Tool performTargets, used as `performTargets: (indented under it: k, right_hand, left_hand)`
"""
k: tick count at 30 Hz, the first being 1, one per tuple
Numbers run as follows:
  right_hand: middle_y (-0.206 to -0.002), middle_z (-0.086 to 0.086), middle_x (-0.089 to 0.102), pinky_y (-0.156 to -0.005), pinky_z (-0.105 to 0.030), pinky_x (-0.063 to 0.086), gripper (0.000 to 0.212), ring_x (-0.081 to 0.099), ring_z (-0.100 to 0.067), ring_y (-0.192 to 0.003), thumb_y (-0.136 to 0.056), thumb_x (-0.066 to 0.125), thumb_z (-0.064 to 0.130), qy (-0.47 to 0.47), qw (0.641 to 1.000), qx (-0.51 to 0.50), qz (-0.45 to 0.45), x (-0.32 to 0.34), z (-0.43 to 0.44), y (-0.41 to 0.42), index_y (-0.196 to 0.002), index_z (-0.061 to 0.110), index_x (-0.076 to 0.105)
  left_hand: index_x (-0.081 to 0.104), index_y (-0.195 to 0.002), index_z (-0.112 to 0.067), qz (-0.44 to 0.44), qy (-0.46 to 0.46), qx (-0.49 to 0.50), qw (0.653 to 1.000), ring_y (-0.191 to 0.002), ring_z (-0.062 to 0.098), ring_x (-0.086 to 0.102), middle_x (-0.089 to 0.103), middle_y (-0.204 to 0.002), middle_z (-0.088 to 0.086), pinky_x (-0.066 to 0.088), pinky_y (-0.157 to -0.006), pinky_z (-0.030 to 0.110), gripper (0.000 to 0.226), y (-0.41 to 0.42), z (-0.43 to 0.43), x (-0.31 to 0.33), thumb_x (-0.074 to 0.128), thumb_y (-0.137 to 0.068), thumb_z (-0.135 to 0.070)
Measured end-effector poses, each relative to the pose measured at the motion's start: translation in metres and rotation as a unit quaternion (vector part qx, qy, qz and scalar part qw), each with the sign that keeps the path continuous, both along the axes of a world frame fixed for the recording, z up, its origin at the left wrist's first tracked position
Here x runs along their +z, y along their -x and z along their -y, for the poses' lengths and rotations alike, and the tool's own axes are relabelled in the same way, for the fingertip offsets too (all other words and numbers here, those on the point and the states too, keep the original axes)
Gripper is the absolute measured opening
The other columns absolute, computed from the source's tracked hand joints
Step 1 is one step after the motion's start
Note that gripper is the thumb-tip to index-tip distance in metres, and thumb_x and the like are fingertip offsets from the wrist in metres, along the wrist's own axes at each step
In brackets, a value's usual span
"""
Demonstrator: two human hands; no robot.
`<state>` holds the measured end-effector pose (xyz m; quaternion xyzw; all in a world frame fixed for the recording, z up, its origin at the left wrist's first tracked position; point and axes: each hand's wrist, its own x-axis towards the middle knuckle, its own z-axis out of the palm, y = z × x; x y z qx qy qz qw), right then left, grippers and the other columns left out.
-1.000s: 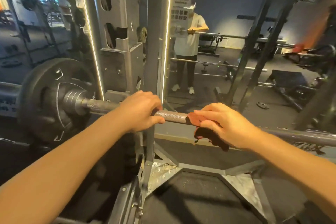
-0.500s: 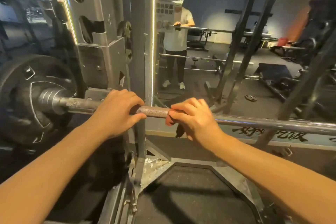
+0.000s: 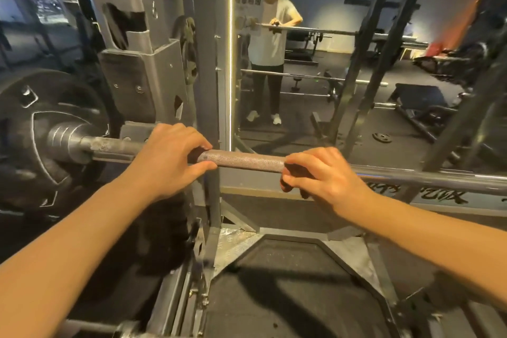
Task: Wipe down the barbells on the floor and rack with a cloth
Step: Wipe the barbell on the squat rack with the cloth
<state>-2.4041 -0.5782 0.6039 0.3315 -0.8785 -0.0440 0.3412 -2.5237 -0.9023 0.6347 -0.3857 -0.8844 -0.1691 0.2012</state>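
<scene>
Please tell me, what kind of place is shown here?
Most likely a gym, in the weight-lifting area. A barbell carries a black weight plate and sits in a steel rack, and the big wall mirror reflects more bars and a bench.

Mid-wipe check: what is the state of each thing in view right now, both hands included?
barbell: horizontal, sitting on the rack, gripped by both hands.
left hand: fingers curled round the barbell beside the rack.
right hand: fingers curled round the barbell over the cloth.
cloth: almost hidden under the right hand; only a dark bit shows.
weight plate: loaded on the barbell's left end.
</scene>
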Motion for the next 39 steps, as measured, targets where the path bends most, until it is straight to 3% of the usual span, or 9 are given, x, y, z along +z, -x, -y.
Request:
performTargets:
  k: [3,7,12,15,20,24,29,35,39]
  right_hand:
    - [-0.135,-0.014,0.048,-0.09,-0.046,0.044,0.054,0.051,-0.034,-0.115,-0.077,0.089,0.008,0.0,1.0,-0.008,-0.013,0.002,0.004,0.001,-0.122,0.011,0.059]
    - [-0.125,-0.018,0.061,-0.085,-0.043,0.037,0.027,0.048,-0.033,-0.11,-0.077,0.086,0.008,0.014,1.0,0.008,0.01,0.002,0.067,0.033,-0.102,0.008,0.076]
    - [-0.126,-0.019,0.063,-0.091,-0.038,0.034,0.046,0.052,-0.032,-0.113,-0.077,0.087,0.004,0.038,0.999,0.002,0.026,0.003,0.013,0.007,-0.119,0.011,0.07]
    - [-0.127,-0.018,0.066,-0.095,-0.039,0.037,0.043,0.059,-0.034,-0.112,-0.088,0.077,0.016,0.072,0.997,-0.018,0.006,-0.001,-0.043,-0.02,-0.127,0.017,0.058]
    - [-0.115,-0.015,0.071,-0.085,-0.038,0.039,0.031,0.062,-0.032,-0.1,-0.086,0.06,0.02,0.125,0.992,-0.026,0.017,-0.001,-0.019,-0.005,-0.115,0.011,0.068]
    - [-0.111,-0.012,0.072,-0.077,-0.041,0.047,0.032,0.065,-0.032,-0.095,-0.081,0.065,0.026,0.107,0.993,-0.018,0.056,0.012,-0.016,-0.006,-0.104,0.006,0.077]
    - [-0.099,-0.008,0.074,-0.071,-0.042,0.049,0.029,0.065,-0.031,-0.087,-0.07,0.087,0.0,0.125,0.987,-0.069,0.068,0.025,-0.016,-0.009,-0.097,0.006,0.078]
    - [-0.104,-0.004,0.073,-0.074,-0.048,0.054,0.032,0.064,-0.027,-0.093,-0.072,0.087,0.004,0.1,0.985,-0.069,0.119,0.038,-0.04,-0.021,-0.101,0.011,0.079]
    - [-0.097,-0.006,0.072,-0.07,-0.046,0.05,0.023,0.063,-0.031,-0.089,-0.074,0.081,0.002,0.098,0.986,-0.063,0.12,0.033,0.005,0.003,-0.097,0.008,0.078]
  left_hand:
    - [0.071,-0.112,-0.027,-0.002,-0.009,0.001,1.0,-0.096,0.011,0.056,0.067,-0.101,-0.013,0.041,-0.095,0.041,0.037,0.001,0.0,-0.003,0.074,-0.085,-0.052]
    - [0.071,-0.11,-0.029,-0.003,-0.006,-0.005,1.0,-0.094,0.009,0.053,0.062,-0.098,-0.016,0.038,-0.092,0.039,0.038,0.001,0.0,-0.003,0.07,-0.084,-0.056]
    - [0.071,-0.111,-0.029,-0.014,0.005,0.0,1.0,-0.099,0.012,0.054,0.067,-0.105,-0.012,0.036,-0.091,0.039,0.041,0.001,0.0,-0.003,0.066,-0.084,-0.059]
    - [0.073,-0.114,-0.025,-0.019,-0.008,0.012,1.0,-0.102,0.018,0.056,0.069,-0.108,-0.007,0.036,-0.09,0.041,0.038,-0.003,0.001,-0.007,0.074,-0.084,-0.049]
    - [0.072,-0.113,-0.024,-0.023,-0.012,0.009,1.0,-0.102,0.02,0.056,0.068,-0.107,-0.008,0.035,-0.088,0.04,0.038,-0.003,0.004,-0.008,0.074,-0.084,-0.048]
    - [0.071,-0.108,-0.028,-0.007,-0.02,0.004,1.0,-0.099,0.015,0.054,0.065,-0.103,-0.012,0.039,-0.089,0.042,0.041,-0.006,0.004,-0.004,0.062,-0.082,-0.059]
    - [0.071,-0.105,-0.028,-0.007,-0.019,0.022,1.0,-0.097,0.016,0.053,0.064,-0.1,-0.011,0.039,-0.089,0.042,0.03,-0.007,0.001,-0.003,0.077,-0.083,-0.047]
    - [0.071,-0.107,-0.027,-0.005,-0.014,0.033,0.999,-0.099,0.017,0.054,0.065,-0.102,-0.01,0.039,-0.089,0.044,0.032,-0.008,0.0,-0.003,0.078,-0.082,-0.046]
    - [0.07,-0.106,-0.029,-0.005,-0.011,0.035,0.999,-0.098,0.015,0.053,0.064,-0.101,-0.013,0.039,-0.091,0.045,0.035,-0.006,0.0,-0.004,0.069,-0.083,-0.056]
